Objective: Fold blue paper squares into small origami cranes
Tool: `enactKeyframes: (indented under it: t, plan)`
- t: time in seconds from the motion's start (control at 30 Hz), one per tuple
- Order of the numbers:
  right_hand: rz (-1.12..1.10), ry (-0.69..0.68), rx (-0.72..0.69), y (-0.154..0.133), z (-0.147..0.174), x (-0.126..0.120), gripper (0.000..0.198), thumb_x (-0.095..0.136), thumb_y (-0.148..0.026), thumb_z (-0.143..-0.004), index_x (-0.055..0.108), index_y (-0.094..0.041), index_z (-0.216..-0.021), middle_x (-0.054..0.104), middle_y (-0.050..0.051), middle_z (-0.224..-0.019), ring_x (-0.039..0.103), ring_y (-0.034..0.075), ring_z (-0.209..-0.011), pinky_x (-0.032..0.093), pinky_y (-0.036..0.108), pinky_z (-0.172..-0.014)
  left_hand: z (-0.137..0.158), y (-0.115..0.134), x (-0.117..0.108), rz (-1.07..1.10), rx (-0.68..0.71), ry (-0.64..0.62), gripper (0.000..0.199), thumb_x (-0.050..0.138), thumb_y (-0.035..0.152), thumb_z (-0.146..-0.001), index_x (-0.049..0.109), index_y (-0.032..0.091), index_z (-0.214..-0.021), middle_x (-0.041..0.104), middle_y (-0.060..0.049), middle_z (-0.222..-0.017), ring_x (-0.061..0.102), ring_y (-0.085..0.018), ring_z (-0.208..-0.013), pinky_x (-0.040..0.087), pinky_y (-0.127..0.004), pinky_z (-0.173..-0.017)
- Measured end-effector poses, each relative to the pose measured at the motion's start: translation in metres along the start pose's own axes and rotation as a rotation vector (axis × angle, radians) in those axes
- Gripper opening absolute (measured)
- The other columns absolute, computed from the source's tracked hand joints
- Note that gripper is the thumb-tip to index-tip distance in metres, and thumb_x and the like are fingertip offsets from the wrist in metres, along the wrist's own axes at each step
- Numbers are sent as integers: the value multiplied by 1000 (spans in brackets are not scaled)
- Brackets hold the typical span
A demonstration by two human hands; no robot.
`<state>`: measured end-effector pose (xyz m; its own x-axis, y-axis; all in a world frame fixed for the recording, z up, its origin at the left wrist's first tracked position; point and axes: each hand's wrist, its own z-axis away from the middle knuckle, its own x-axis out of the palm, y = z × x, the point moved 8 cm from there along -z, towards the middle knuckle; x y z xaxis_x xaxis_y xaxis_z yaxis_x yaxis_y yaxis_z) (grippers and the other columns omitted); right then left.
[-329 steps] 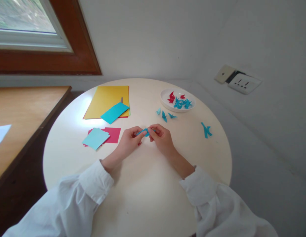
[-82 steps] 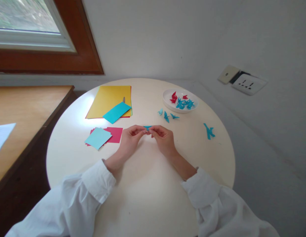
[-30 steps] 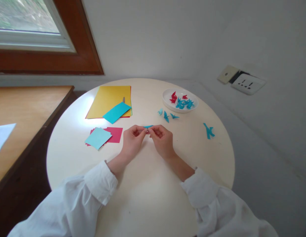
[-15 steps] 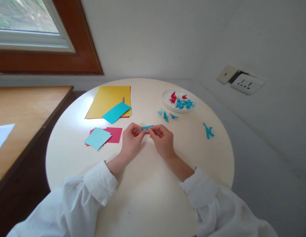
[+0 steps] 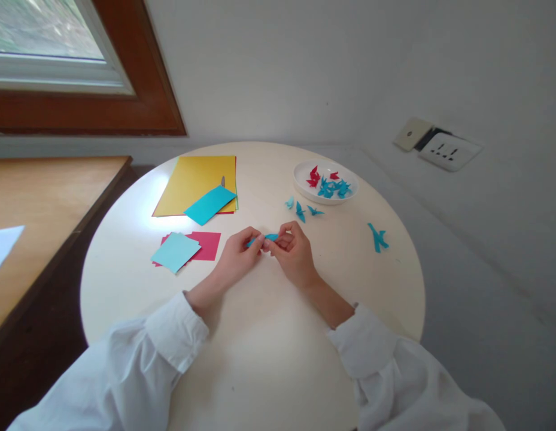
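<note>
Left hand [image 5: 239, 252] and right hand [image 5: 295, 254], grip clamped on one narrow folded blue paper [image 5: 272, 237]; beyond, three pointed paper cranes [image 5: 300, 212] near one round dish [image 5: 301, 189].

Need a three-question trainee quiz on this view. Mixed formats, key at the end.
1. What do the left hand and the right hand both hold?
2. True or false: the white dish holds both red pieces and blue pieces.
3. Fill in the colour: the pale blue paper lies partly over ____ paper.

Key:
1. A small piece of folded blue paper.
2. True.
3. Pink.
</note>
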<state>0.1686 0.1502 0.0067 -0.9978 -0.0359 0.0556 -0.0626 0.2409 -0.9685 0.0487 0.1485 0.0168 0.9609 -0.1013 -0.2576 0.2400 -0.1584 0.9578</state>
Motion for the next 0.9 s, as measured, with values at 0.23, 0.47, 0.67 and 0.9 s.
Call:
enactKeyframes:
  t: [0.23, 0.47, 0.67, 0.9]
  plan:
    - [-102, -13, 55, 2, -2, 4, 33, 68, -25, -67, 39, -24, -83, 60, -9, -55, 58, 10, -50, 44, 21, -50, 1, 0, 3, -60, 94, -6, 19, 46, 32, -84, 50, 18, -72, 57, 1, -66, 51, -11, -60, 40, -23, -56]
    - [-134, -75, 123, 5, -4, 7, 48, 69, -38, -65, 41, -23, -100, 60, -8, -55, 57, 9, -50, 42, 22, -50, 3, 11, 1, -18, 97, 16, 23, 45, 33, -84, 48, 18, -67, 53, 2, -59, 48, -10, -55, 38, -22, -53]
    - [-35, -167, 123, 6, -4, 13, 44, 56, -64, -67, 47, -21, -71, 52, -6, -49, 49, 9, -45, 38, 23, -46, 4, 9, 6, 64, 52, -26, 25, 49, 34, -82, 49, 18, -64, 54, 2, -58, 48, -10, -53, 38, -22, -52]
    - [184, -102, 13, -2, -1, 6, 47, 46, -58, -79, 39, -21, -51, 40, -6, -44, 37, 8, -43, 30, 23, -44, 5, 5, 11, -73, 44, -76, 29, 45, 34, -84, 49, 18, -60, 50, 3, -55, 43, -10, -51, 34, -23, -52]
